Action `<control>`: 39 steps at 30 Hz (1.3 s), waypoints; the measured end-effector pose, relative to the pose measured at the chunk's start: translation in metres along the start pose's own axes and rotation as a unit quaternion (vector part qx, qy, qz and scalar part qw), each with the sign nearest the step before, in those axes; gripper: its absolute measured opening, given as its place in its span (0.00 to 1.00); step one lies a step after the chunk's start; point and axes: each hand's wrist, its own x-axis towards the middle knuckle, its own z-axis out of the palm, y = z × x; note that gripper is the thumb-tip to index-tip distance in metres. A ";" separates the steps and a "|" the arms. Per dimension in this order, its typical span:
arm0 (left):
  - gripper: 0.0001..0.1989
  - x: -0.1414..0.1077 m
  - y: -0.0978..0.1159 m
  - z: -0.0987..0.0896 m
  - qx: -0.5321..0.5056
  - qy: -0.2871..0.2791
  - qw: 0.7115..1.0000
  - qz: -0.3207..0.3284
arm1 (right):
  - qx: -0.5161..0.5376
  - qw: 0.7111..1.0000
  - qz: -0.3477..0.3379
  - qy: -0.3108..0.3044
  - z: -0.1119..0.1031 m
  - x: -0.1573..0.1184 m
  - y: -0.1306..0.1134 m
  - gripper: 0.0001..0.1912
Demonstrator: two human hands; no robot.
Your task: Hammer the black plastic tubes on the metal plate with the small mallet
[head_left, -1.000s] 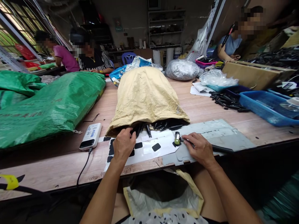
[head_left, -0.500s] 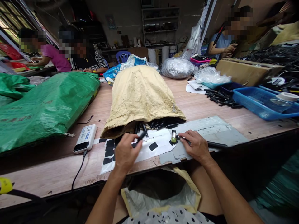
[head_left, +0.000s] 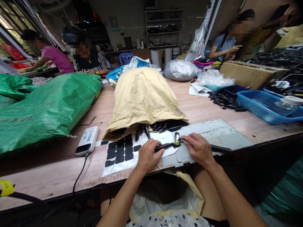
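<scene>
My left hand (head_left: 150, 154) is closed on a black pen-shaped piece (head_left: 165, 146), whose tip points right toward the hammer head. My right hand (head_left: 199, 148) grips a small hammer (head_left: 176, 138) with a silver and green head; its black handle sticks out to the right past the hand. Under the head lies part of a black patch, on the edge of a grey board (head_left: 220, 134). Left of my left hand is a white sheet with rows of black rounded stickers (head_left: 120, 154). More black pieces (head_left: 148, 132) spill from the mouth of a beige sack (head_left: 144, 97).
A white power bank (head_left: 87, 141) with a cable lies left, beside a green sack (head_left: 52, 107). On the right are a pile of black pieces (head_left: 224, 101) and a blue tray (head_left: 267, 108). An open sack (head_left: 165, 201) rests at my lap. Several people sit farther back.
My left hand has moved right with the black piece, bringing it close to the hammer head. The sticker sheet is more exposed. My right hand stays nearly in place.
</scene>
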 end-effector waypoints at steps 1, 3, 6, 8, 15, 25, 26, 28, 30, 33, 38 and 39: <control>0.07 0.000 0.000 0.000 -0.004 -0.001 1.000 0.005 | 0.008 1.000 -0.001 0.005 -0.002 0.000 -0.001 0.15; 0.06 0.001 -0.001 0.000 -0.009 -0.002 1.000 0.011 | 0.027 0.999 0.000 0.027 -0.007 0.002 -0.006 0.17; 0.06 0.002 -0.003 -0.001 -0.015 -0.004 1.000 0.007 | 0.083 0.995 -0.006 0.050 -0.016 0.005 -0.020 0.20; 0.06 0.002 -0.003 -0.001 -0.017 -0.009 1.000 0.005 | 0.124 0.991 -0.015 0.043 -0.020 0.006 -0.031 0.21; 0.06 0.002 -0.002 0.000 -0.008 -0.010 1.000 0.011 | 0.148 0.988 -0.019 0.026 -0.021 -0.003 -0.055 0.20; 0.06 0.002 -0.002 0.000 -0.011 -0.015 1.000 0.008 | 0.132 0.991 -0.014 0.018 -0.018 -0.001 -0.065 0.19; 0.06 0.002 -0.002 0.000 -0.011 -0.016 1.000 0.009 | 0.146 0.989 -0.022 0.019 -0.018 0.000 -0.067 0.19; 0.06 0.002 -0.003 0.001 -0.009 -0.014 1.000 0.010 | 0.150 0.988 -0.038 -0.004 -0.016 0.001 -0.071 0.20; 0.05 0.002 -0.004 0.001 -0.008 -0.011 1.000 0.012 | 0.136 0.989 -0.043 -0.032 -0.014 0.000 -0.074 0.19; 0.05 0.002 -0.003 0.002 -0.012 -0.010 1.000 0.013 | 0.130 0.991 -0.028 -0.029 -0.015 0.002 -0.070 0.18; 0.08 0.002 0.000 -0.001 -0.025 -0.006 1.000 -0.003 | 0.117 0.993 -0.001 0.003 -0.020 0.009 -0.043 0.16; 0.09 0.002 0.001 -0.001 -0.029 -0.005 1.000 -0.007 | 0.103 0.995 0.001 0.002 -0.019 0.010 -0.036 0.15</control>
